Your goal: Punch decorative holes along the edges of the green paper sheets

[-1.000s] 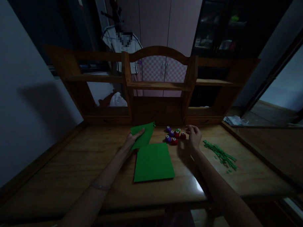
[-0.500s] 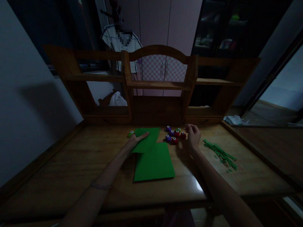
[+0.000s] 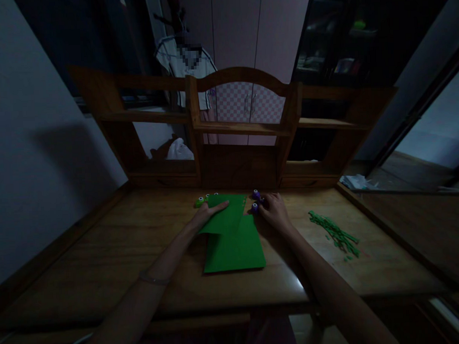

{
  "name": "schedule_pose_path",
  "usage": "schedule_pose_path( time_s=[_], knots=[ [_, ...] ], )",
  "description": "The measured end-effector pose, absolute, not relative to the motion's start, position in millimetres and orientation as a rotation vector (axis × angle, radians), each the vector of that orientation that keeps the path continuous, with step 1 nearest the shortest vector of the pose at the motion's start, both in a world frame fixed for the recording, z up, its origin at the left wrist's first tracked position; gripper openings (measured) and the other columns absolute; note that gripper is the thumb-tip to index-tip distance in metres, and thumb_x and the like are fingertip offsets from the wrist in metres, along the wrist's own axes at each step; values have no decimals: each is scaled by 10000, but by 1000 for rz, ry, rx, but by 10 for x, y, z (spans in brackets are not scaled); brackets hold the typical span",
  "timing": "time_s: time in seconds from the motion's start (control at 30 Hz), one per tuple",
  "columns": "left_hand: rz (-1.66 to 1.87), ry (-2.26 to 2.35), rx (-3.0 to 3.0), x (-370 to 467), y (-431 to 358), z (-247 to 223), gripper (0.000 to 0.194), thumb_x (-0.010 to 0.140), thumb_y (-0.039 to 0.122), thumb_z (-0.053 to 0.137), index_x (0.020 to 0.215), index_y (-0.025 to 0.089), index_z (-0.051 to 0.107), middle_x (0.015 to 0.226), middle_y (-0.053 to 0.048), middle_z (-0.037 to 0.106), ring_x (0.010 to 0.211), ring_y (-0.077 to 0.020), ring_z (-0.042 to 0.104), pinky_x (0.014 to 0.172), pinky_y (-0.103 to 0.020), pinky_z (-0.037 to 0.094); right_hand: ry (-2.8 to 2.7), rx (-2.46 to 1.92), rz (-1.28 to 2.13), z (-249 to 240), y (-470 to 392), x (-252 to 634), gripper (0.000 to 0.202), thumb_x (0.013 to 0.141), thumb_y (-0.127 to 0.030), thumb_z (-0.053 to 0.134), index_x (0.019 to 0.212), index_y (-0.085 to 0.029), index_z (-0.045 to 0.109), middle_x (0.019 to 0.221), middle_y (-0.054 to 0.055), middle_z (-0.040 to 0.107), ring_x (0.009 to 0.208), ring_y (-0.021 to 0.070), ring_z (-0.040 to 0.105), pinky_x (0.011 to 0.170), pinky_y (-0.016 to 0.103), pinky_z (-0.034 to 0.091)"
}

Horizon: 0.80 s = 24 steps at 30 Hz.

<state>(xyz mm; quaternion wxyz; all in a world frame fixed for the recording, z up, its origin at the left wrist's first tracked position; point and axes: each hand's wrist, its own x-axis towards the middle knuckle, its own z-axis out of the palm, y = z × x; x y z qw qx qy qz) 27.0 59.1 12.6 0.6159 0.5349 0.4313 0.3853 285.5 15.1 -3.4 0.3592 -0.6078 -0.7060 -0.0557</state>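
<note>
My left hand [image 3: 207, 214] is closed on a green paper sheet [image 3: 225, 220], its thumb lying on top and its fingers hidden underneath. That sheet is held at an angle over the upper part of a second green sheet [image 3: 234, 254] lying on the table. My right hand [image 3: 274, 210] reaches down over a cluster of small round eye-topped pieces, fingers curled at its left side. Two purple eye pieces [image 3: 255, 207] show beside the fingertips; what the fingers grip is hidden. A green eye piece [image 3: 199, 201] sits just beyond my left hand, with others partly behind the held sheet.
A pile of thin green strips [image 3: 333, 231] with small scraps lies on the right of the wooden table [image 3: 122, 246]. Along the back edge stands a wooden shelf unit [image 3: 243, 129]. White tissue-like material [image 3: 356, 182] lies beyond the right edge.
My right hand has moved left and down onto the eye pieces, covering the red ones. More eye pieces now show behind the held sheet. My left hand keeps its hold.
</note>
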Motion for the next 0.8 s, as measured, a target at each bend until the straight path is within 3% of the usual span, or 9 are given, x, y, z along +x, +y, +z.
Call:
schedule_pose_path(
  time_s=[0.27,0.53,0.7,0.8],
  knots=[
    [899,995,1267,262,570,152,483,587,479,765,899,139,622,840,-82,696,671,-199,660,628,-297,548,-1807,-1712,-265,-88,186,2849,160,801,-255,526,904,-175,619,906,101,594,899,248,445,819,353,310],
    [896,1000,1224,289,533,192,503,556,487,775,892,145,622,815,-78,701,648,-210,662,609,-308,548,-1839,-1616,-216,-128,196,2846,236,797,-192,544,1017,-218,629,875,75,631,932,254,464,924,421,293],
    [958,991,1231,287,565,152,465,562,468,779,865,148,632,836,-81,703,670,-214,667,614,-309,552,-1654,-1428,-88,41,124,2776,276,848,-296,521,1098,-210,598,1039,87,618,1007,240,505,950,425,337],
    [1007,996,1195,282,593,122,498,559,468,782,902,133,649,853,-95,706,683,-221,671,629,-321,557,-1386,-1296,130,171,78,2734,391,841,-396,529,1192,-222,549,1121,93,593,998,227,551,847,377,433]
  ],
)
